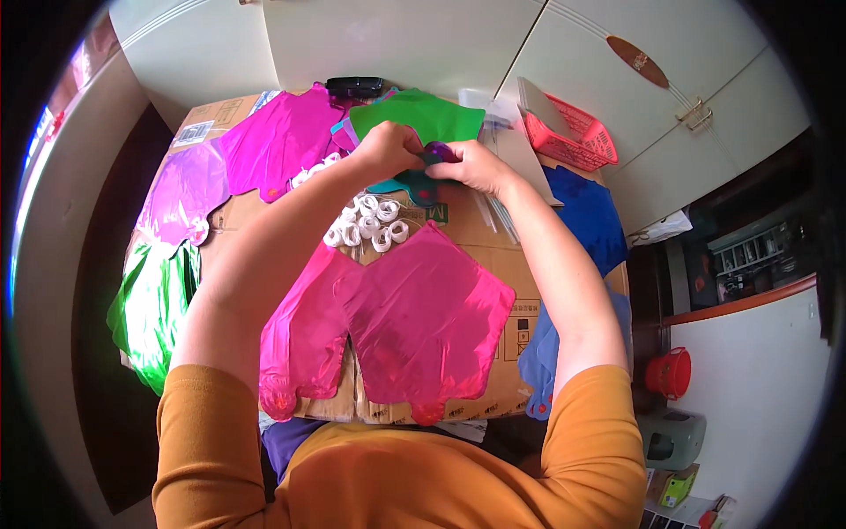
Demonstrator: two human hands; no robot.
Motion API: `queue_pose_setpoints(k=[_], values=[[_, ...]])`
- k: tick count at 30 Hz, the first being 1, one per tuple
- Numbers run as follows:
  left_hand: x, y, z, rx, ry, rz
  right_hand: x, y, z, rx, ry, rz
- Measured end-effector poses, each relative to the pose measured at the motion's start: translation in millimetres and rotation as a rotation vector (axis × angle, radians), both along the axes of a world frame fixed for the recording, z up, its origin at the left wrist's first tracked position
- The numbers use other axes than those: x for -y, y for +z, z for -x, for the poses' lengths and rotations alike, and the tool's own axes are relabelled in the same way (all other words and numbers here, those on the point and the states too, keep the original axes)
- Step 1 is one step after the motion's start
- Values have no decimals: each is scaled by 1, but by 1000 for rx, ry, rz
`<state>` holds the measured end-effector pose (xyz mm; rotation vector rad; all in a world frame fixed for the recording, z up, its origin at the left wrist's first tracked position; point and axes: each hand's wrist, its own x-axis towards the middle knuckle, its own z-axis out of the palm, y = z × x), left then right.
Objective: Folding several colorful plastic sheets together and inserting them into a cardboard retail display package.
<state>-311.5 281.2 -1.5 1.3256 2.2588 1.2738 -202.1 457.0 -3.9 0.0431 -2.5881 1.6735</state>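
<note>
My left hand (385,150) and my right hand (476,166) meet over the far part of a cardboard box top (458,234). Between their fingers they pinch the dark purple neck of a flat green foil balloon (421,116). A teal balloon piece (414,187) pokes out just below the hands. Near me lie two flat pink star-shaped foil balloons (414,317), overlapping. A cluster of small white ribbon rolls (368,222) sits between them and my hands.
Magenta (282,137), purple (181,189) and green (150,304) foil balloons hang over the box's left side, blue ones (586,216) over the right. A red plastic basket (573,132) stands far right, a black device (355,86) at the far edge. A red bucket (670,372) sits on the floor.
</note>
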Motion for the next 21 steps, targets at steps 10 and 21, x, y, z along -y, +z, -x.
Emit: queue_pose_setpoints(k=[10, 21], values=[[27, 12, -31, -970, 63, 509, 0, 2, 9, -97, -374, 383], [13, 21, -6, -686, -2, 745, -71, 66, 32, -210, -696, 687]])
